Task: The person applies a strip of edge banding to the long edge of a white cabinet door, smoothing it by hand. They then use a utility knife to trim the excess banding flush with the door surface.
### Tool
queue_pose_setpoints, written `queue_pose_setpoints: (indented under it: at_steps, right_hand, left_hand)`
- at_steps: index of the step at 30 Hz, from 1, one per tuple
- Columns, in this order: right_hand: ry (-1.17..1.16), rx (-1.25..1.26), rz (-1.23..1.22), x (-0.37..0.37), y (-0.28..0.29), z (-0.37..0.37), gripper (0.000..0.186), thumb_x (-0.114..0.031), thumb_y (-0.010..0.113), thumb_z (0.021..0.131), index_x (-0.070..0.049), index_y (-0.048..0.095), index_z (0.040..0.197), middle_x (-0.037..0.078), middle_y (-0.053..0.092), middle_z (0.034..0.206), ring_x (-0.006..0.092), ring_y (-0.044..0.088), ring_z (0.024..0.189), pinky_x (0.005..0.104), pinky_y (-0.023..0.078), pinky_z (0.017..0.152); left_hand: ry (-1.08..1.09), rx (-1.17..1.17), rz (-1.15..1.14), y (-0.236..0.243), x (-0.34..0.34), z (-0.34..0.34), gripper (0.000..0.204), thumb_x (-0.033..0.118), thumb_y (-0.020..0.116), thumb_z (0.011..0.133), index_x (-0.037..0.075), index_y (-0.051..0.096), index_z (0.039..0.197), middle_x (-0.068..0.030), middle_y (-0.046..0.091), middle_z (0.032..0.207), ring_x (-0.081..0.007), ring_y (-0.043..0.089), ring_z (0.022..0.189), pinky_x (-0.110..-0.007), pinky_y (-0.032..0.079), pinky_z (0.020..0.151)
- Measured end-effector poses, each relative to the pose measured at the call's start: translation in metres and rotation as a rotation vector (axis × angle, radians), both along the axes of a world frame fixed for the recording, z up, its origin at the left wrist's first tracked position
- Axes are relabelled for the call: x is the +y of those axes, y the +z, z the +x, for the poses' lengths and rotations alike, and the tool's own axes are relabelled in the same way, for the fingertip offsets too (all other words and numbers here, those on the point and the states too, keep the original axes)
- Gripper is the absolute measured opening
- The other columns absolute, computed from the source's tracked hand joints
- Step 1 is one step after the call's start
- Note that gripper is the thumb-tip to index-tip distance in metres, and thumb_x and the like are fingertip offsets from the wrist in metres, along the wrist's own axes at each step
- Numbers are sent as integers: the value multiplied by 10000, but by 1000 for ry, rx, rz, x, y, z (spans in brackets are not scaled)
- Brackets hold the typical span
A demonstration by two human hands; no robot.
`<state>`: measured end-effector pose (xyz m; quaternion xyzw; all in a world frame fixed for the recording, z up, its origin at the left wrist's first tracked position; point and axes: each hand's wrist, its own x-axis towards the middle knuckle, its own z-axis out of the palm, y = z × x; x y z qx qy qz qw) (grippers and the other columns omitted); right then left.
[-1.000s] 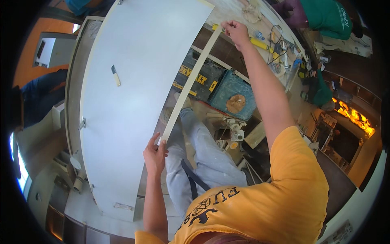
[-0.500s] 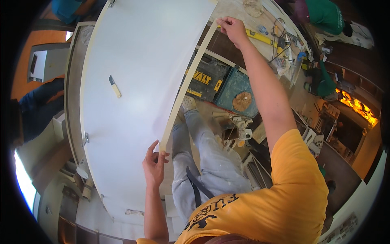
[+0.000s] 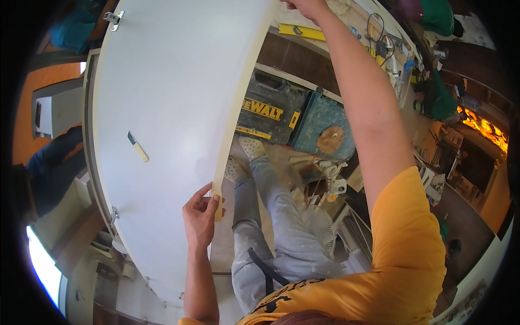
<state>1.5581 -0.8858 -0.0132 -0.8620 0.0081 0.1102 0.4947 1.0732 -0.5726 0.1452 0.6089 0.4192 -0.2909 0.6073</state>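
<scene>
A large white panel door (image 3: 162,97) lies flat in front of me. Along its right edge runs a long, thin cream edging strip (image 3: 237,116). My left hand (image 3: 199,215) pinches the strip between thumb and fingers near its lower end, and a short tail hangs below the thumb. At the top edge of the picture, my right hand (image 3: 310,8) is closed by the strip's far end, its fingertips partly cut off by the frame. A utility knife (image 3: 138,146) with a cream handle and dark blade rests on the panel, left of the strip.
Metal hinges (image 3: 113,19) sit along the panel's left edge. Right of it are a black tool case (image 3: 271,105), a teal case lid (image 3: 319,122), a yellow spirit level (image 3: 303,31) and a white fan (image 3: 323,230). People in green (image 3: 445,97) are at the far right.
The strip, earlier held off the panel at a slant, now runs along its edge. My right hand has moved farther up and away. The view has shifted slightly.
</scene>
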Motion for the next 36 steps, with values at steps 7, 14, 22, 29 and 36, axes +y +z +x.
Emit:
queue_pose_setpoints:
  at_steps: [7,14,22,29,36]
  right_hand:
    - [62,48,-81,-5,-5,25,164,-157,872,844,-29,770,861,37,698,696,110,591,556,301,485,539]
    - [165,41,-146,-7,-1,34,200,-210,851,873,-24,800,930,37,703,698,110,593,584,303,483,551]
    - [264,-137,-296,-7,-4,37,219,-249,866,824,-58,820,921,102,756,760,182,687,646,338,549,639]
    - [249,-324,-302,-6,-5,29,247,-294,877,771,-86,825,894,147,772,820,250,738,715,373,575,700]
    - [244,-291,-331,-6,-4,30,267,-316,866,786,-69,820,875,156,774,820,252,748,732,376,577,703]
  left_hand:
    - [19,88,27,-6,-3,31,235,120,696,1005,-47,682,1168,-96,714,820,-142,661,580,-279,533,537]
    - [-22,106,111,-10,3,48,214,164,736,984,-43,683,987,-74,664,854,-150,693,627,-270,581,532]
    - [-90,49,41,-13,0,51,168,152,704,1000,8,619,1020,-97,704,979,-143,704,837,-307,640,621]
    - [6,97,-1,-15,-13,42,157,149,701,1012,33,596,1023,-76,688,934,-132,700,806,-302,636,618]
    - [13,112,14,-22,-18,39,155,141,703,1010,32,596,1033,-78,690,935,-135,702,809,-304,636,614]
